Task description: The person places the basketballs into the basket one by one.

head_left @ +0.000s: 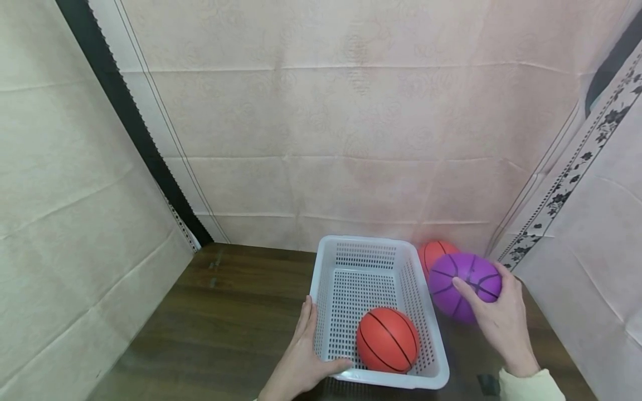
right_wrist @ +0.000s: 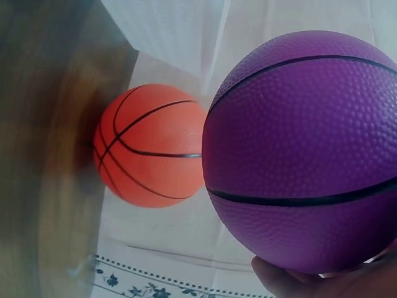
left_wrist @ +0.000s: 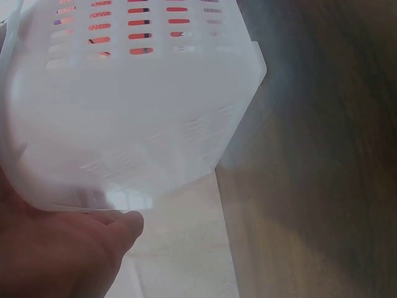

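A white perforated plastic basket [head_left: 329,278] sits on the wooden table with an orange toy basketball [head_left: 387,340] inside, near its front end. My left hand [head_left: 303,356] grips the basket's front left corner, thumb over the front rim and fingers along the left side. To the right of the basket, my right hand [head_left: 501,317] holds a purple toy basketball [head_left: 463,284], thumb on top and fingers round its right side. Behind the purple ball, a second orange basketball [right_wrist: 149,146] rests on the table by the basket's back right corner, partly hidden in the head view.
The wooden table [head_left: 225,328] stretches left of the basket. Pale cloth hangs as a back wall [head_left: 351,139], with further cloth walls on the left [head_left: 75,223] and right [head_left: 597,250]. A small dark patch [head_left: 487,384] lies by the right sleeve.
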The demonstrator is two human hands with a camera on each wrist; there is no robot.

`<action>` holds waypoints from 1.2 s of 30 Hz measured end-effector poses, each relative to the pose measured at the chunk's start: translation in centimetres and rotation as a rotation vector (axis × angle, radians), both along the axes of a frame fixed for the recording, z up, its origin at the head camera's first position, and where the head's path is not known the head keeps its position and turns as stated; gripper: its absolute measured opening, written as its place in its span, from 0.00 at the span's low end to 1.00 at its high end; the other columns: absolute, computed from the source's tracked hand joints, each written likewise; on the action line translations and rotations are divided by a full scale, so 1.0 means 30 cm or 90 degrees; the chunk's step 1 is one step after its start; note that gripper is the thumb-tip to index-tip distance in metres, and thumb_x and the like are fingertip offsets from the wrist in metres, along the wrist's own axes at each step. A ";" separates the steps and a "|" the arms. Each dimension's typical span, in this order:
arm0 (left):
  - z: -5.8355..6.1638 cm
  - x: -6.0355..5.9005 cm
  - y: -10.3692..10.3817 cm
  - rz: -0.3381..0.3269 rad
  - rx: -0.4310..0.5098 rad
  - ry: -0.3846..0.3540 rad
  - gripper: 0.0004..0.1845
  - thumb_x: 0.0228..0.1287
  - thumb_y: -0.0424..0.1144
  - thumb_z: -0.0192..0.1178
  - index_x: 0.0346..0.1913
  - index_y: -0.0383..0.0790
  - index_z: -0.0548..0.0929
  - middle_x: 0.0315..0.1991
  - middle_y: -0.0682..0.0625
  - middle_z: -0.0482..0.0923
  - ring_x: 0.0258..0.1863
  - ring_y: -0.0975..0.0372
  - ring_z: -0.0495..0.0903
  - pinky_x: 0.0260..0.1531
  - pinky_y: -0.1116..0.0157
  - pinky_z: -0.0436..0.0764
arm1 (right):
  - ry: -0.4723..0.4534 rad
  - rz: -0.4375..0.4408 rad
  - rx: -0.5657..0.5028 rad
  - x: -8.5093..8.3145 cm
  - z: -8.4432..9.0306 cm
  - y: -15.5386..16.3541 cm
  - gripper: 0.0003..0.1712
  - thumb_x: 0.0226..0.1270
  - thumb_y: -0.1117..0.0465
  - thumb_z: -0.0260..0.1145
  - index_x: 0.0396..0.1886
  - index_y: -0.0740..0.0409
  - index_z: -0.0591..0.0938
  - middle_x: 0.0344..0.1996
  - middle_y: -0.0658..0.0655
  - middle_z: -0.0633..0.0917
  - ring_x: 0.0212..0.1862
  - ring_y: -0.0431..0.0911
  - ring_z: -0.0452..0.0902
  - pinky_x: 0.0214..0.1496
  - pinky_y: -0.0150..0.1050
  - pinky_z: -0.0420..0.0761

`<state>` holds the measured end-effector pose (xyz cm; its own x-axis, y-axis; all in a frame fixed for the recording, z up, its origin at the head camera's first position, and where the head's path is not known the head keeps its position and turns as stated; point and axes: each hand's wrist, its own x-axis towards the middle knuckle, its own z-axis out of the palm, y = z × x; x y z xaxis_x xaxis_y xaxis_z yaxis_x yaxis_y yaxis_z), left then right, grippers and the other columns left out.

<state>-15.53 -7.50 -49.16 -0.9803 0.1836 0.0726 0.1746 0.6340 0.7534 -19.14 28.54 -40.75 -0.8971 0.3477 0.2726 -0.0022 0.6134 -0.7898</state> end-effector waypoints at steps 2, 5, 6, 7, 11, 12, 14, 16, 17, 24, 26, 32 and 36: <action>-0.001 0.000 0.001 0.002 0.000 -0.003 0.71 0.31 0.77 0.64 0.75 0.44 0.40 0.75 0.57 0.28 0.71 0.50 0.44 0.58 0.43 0.64 | 0.001 0.008 0.006 -0.005 0.007 -0.008 0.55 0.54 0.41 0.70 0.74 0.52 0.52 0.63 0.71 0.60 0.56 0.66 0.63 0.47 0.67 0.70; -0.002 0.000 0.001 0.006 -0.001 -0.007 0.71 0.31 0.77 0.64 0.75 0.46 0.40 0.74 0.58 0.27 0.71 0.50 0.44 0.58 0.43 0.64 | 0.000 0.022 0.016 -0.014 0.017 -0.020 0.56 0.53 0.41 0.70 0.74 0.52 0.52 0.64 0.71 0.59 0.56 0.67 0.63 0.46 0.69 0.70; -0.003 0.000 0.001 0.007 -0.002 -0.007 0.71 0.31 0.77 0.64 0.75 0.46 0.40 0.74 0.58 0.27 0.71 0.49 0.45 0.58 0.43 0.64 | 0.000 0.025 0.020 -0.016 0.020 -0.024 0.56 0.53 0.41 0.70 0.74 0.53 0.52 0.63 0.71 0.59 0.55 0.67 0.63 0.46 0.69 0.70; -0.003 0.000 0.001 0.008 -0.003 -0.008 0.71 0.31 0.77 0.64 0.75 0.46 0.40 0.74 0.59 0.27 0.71 0.49 0.45 0.58 0.43 0.64 | 0.001 0.029 0.024 -0.019 0.023 -0.029 0.56 0.53 0.40 0.70 0.74 0.53 0.52 0.63 0.71 0.60 0.55 0.68 0.63 0.45 0.69 0.71; -0.002 0.000 0.000 0.008 -0.008 -0.008 0.71 0.31 0.77 0.63 0.75 0.45 0.40 0.74 0.58 0.27 0.71 0.49 0.45 0.58 0.44 0.65 | 0.003 0.044 0.042 -0.027 0.029 -0.048 0.56 0.52 0.39 0.70 0.74 0.53 0.53 0.61 0.70 0.61 0.54 0.68 0.64 0.44 0.68 0.72; -0.002 0.000 0.000 0.007 -0.009 -0.008 0.71 0.31 0.77 0.63 0.75 0.45 0.40 0.74 0.57 0.28 0.71 0.49 0.45 0.58 0.44 0.65 | 0.002 0.047 0.048 -0.029 0.030 -0.053 0.56 0.52 0.39 0.70 0.74 0.53 0.53 0.61 0.70 0.61 0.54 0.68 0.64 0.44 0.68 0.72; -0.002 0.000 -0.001 0.004 -0.008 -0.005 0.71 0.32 0.77 0.63 0.75 0.44 0.41 0.75 0.57 0.27 0.71 0.49 0.44 0.58 0.44 0.64 | 0.003 0.057 0.058 -0.034 0.029 -0.064 0.57 0.51 0.38 0.70 0.74 0.52 0.52 0.61 0.70 0.61 0.54 0.68 0.64 0.43 0.69 0.72; -0.003 0.001 0.000 0.000 -0.004 0.001 0.71 0.32 0.77 0.63 0.75 0.43 0.41 0.75 0.57 0.28 0.71 0.49 0.44 0.59 0.44 0.64 | 0.006 0.067 0.065 -0.039 0.026 -0.075 0.57 0.50 0.38 0.71 0.74 0.51 0.53 0.61 0.69 0.61 0.54 0.67 0.64 0.43 0.69 0.72; -0.004 0.001 0.000 -0.001 -0.003 0.004 0.71 0.32 0.77 0.63 0.75 0.43 0.41 0.75 0.57 0.27 0.71 0.49 0.44 0.59 0.44 0.64 | 0.008 0.073 0.069 -0.042 0.024 -0.080 0.57 0.50 0.38 0.71 0.74 0.50 0.53 0.61 0.69 0.61 0.54 0.67 0.64 0.42 0.69 0.73; -0.006 0.001 0.002 -0.002 -0.004 0.010 0.71 0.33 0.77 0.63 0.75 0.42 0.41 0.74 0.57 0.27 0.71 0.49 0.43 0.59 0.44 0.63 | 0.031 0.110 0.099 -0.066 0.009 -0.113 0.56 0.46 0.37 0.73 0.73 0.47 0.57 0.60 0.68 0.62 0.56 0.65 0.60 0.40 0.68 0.73; -0.007 0.001 0.001 -0.004 -0.005 0.013 0.71 0.33 0.77 0.62 0.75 0.42 0.41 0.75 0.56 0.28 0.71 0.49 0.43 0.59 0.44 0.63 | 0.035 0.118 0.098 -0.072 0.005 -0.120 0.56 0.46 0.37 0.73 0.73 0.45 0.57 0.61 0.67 0.62 0.57 0.64 0.59 0.40 0.68 0.73; -0.009 -0.003 0.000 -0.003 -0.007 0.009 0.71 0.33 0.77 0.63 0.75 0.43 0.40 0.75 0.56 0.28 0.71 0.49 0.43 0.60 0.44 0.62 | 0.054 0.145 0.100 -0.094 -0.004 -0.136 0.54 0.46 0.38 0.74 0.72 0.42 0.59 0.62 0.64 0.62 0.59 0.62 0.57 0.42 0.68 0.73; -0.009 -0.004 0.000 0.001 -0.008 0.000 0.71 0.32 0.77 0.63 0.75 0.44 0.40 0.74 0.58 0.27 0.71 0.49 0.43 0.59 0.44 0.63 | 0.055 0.166 0.134 -0.107 -0.004 -0.148 0.55 0.46 0.37 0.73 0.72 0.46 0.58 0.64 0.63 0.60 0.60 0.62 0.57 0.43 0.69 0.72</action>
